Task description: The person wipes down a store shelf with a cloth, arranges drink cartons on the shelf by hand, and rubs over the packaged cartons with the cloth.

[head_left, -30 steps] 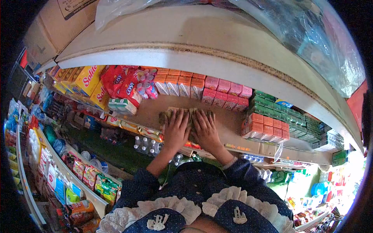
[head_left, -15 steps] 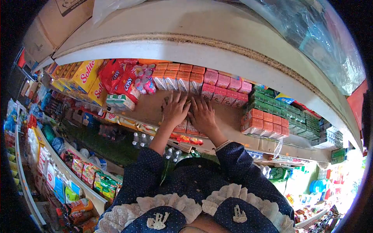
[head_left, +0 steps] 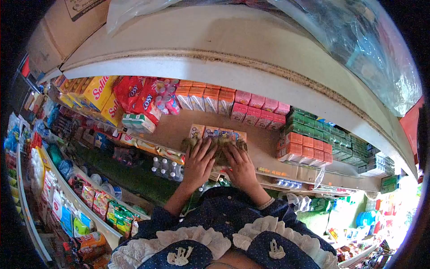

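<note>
A: ok nearest stuff first: what are we looking at?

B: Dark dotted top (head_left: 228,206) with a wavy lace frill (head_left: 201,235), bottom edge cropped. Big pale upper shelf (head_left: 233,31) juts in overhead, its edge rough like chipboard. It hides the tops of some stock. Crinkly clear plastic (head_left: 358,54) lies on it, cut off up top.

A: And the 2 hands?

B: Side by side with a small gap, palms down, fingers stretched out and a bit spread. Left hand (head_left: 239,167) and right hand (head_left: 200,157) both touch a fuzzy, crumpled, greenish-brown cloth (head_left: 218,150), or what looks like cloth. Can't tell if either is pinching it, the undersides are hidden.

A: Where's that cloth exactly?

B: Towards the front of the stocked shelf (head_left: 262,143), dull brown board. It's right up against a short row of small cartons (head_left: 218,132), partly covered so I can't count them.

A: Around that?

B: White-capped bottles (head_left: 164,166) lower down, partly blocked. On the shelf, boxy orange cartons (head_left: 304,150) sit to the right, beside stacked green cartons (head_left: 322,130). Further back: glossy red bags (head_left: 143,96), tall orange-and-white cartons (head_left: 204,98) and pink cartons (head_left: 260,110).

A: Far right?

B: Blown out by light, labels unreadable lol.
</note>
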A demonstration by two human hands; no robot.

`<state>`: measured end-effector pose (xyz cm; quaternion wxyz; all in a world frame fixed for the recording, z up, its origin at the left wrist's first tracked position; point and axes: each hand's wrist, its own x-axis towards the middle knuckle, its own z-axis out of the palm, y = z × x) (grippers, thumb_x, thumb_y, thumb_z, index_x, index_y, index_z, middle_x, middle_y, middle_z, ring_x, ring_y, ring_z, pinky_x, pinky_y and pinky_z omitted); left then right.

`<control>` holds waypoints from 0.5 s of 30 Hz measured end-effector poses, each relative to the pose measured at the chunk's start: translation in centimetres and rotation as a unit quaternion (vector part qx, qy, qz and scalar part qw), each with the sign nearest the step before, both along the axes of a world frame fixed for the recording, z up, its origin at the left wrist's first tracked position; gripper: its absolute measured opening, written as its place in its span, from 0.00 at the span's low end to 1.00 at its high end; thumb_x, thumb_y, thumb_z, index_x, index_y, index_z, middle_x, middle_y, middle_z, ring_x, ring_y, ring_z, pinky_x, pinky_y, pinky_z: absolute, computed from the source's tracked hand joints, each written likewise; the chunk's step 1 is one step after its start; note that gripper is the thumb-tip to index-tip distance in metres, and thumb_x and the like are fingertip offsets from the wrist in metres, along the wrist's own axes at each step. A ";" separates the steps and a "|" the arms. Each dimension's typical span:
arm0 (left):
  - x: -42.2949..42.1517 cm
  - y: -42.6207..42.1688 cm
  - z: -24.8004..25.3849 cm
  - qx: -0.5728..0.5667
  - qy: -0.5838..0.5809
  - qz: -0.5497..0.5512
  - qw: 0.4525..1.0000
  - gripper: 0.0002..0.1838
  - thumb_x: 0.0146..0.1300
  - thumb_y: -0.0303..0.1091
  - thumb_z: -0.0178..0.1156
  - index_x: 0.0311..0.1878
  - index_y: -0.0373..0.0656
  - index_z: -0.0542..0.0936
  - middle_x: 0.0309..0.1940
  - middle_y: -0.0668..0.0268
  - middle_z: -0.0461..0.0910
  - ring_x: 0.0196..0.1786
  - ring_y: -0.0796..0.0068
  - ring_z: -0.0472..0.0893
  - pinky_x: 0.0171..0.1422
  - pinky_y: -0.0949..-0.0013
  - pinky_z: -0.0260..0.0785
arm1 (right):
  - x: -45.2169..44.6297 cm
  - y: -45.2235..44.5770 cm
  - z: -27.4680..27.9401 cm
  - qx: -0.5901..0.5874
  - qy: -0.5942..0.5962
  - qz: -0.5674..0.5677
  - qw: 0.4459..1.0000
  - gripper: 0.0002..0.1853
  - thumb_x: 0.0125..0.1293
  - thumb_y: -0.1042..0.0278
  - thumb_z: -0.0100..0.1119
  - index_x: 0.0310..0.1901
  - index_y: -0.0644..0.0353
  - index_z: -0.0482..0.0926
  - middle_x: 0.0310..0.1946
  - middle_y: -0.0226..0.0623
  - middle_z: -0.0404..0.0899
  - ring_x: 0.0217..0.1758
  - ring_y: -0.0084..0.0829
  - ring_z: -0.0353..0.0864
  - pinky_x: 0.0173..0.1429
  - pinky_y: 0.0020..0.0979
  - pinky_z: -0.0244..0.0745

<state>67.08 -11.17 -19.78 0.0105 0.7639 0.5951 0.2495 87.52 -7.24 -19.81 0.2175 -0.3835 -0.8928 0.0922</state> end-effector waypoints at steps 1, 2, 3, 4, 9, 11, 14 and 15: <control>-0.1 1.1 0.5 0.006 -0.001 -0.002 1.000 0.24 0.73 0.42 0.52 0.70 0.52 0.74 0.78 0.65 0.60 0.80 0.54 0.57 0.78 0.36 0.46 | -0.2 0.6 -0.4 0.014 0.003 -0.005 1.000 0.38 0.68 0.49 0.58 0.74 0.59 0.61 0.74 0.46 0.61 0.78 0.48 0.57 0.80 0.51 0.50; -0.2 2.4 0.9 0.014 0.004 -0.001 1.000 0.24 0.73 0.43 0.52 0.71 0.53 0.73 0.77 0.64 0.62 0.79 0.54 0.58 0.77 0.36 0.49 | -0.5 1.4 -0.1 0.013 0.004 -0.004 1.000 0.38 0.68 0.49 0.58 0.74 0.59 0.61 0.74 0.46 0.61 0.78 0.48 0.57 0.80 0.51 0.50; -0.4 3.7 0.6 0.014 0.005 0.000 1.000 0.24 0.73 0.43 0.52 0.71 0.53 0.73 0.77 0.64 0.62 0.79 0.54 0.58 0.77 0.36 0.49 | -1.0 2.5 0.3 0.036 0.018 -0.009 0.999 0.37 0.68 0.49 0.57 0.73 0.60 0.62 0.73 0.47 0.61 0.78 0.49 0.57 0.80 0.51 0.50; -0.5 5.2 0.0 0.029 0.003 -0.005 1.000 0.25 0.73 0.44 0.52 0.71 0.53 0.73 0.76 0.64 0.62 0.78 0.54 0.59 0.76 0.37 0.49 | -1.4 3.4 0.7 0.060 0.031 -0.015 0.998 0.36 0.69 0.48 0.56 0.72 0.60 0.63 0.73 0.47 0.61 0.78 0.49 0.57 0.80 0.51 0.49; -0.3 7.8 0.3 0.028 0.047 0.013 0.998 0.26 0.73 0.46 0.52 0.72 0.56 0.71 0.75 0.64 0.63 0.77 0.52 0.61 0.76 0.37 0.50 | -2.9 6.3 -0.7 0.058 0.027 -0.053 0.997 0.38 0.68 0.46 0.56 0.73 0.62 0.62 0.74 0.50 0.60 0.78 0.50 0.57 0.80 0.54 0.48; -0.2 7.7 0.3 0.036 0.066 0.018 0.997 0.26 0.73 0.46 0.52 0.73 0.55 0.70 0.76 0.62 0.63 0.78 0.51 0.60 0.77 0.36 0.50 | -2.8 5.9 -1.3 0.116 0.028 -0.058 0.991 0.38 0.69 0.47 0.55 0.74 0.61 0.61 0.75 0.50 0.59 0.78 0.50 0.56 0.80 0.53 0.48; 0.5 5.2 0.1 0.046 0.039 0.030 0.998 0.27 0.73 0.46 0.53 0.73 0.53 0.70 0.76 0.61 0.62 0.78 0.51 0.58 0.77 0.36 0.49 | -2.1 3.8 -0.6 0.104 0.003 -0.053 0.993 0.39 0.69 0.46 0.55 0.74 0.61 0.60 0.75 0.50 0.58 0.78 0.51 0.56 0.81 0.53 0.48; 0.8 3.8 0.0 0.048 0.033 0.030 0.998 0.27 0.73 0.46 0.53 0.73 0.53 0.70 0.76 0.61 0.62 0.78 0.51 0.58 0.77 0.36 0.49 | -1.7 2.9 -0.6 0.107 -0.003 -0.053 0.993 0.39 0.69 0.46 0.55 0.74 0.61 0.60 0.75 0.50 0.58 0.78 0.51 0.56 0.81 0.53 0.48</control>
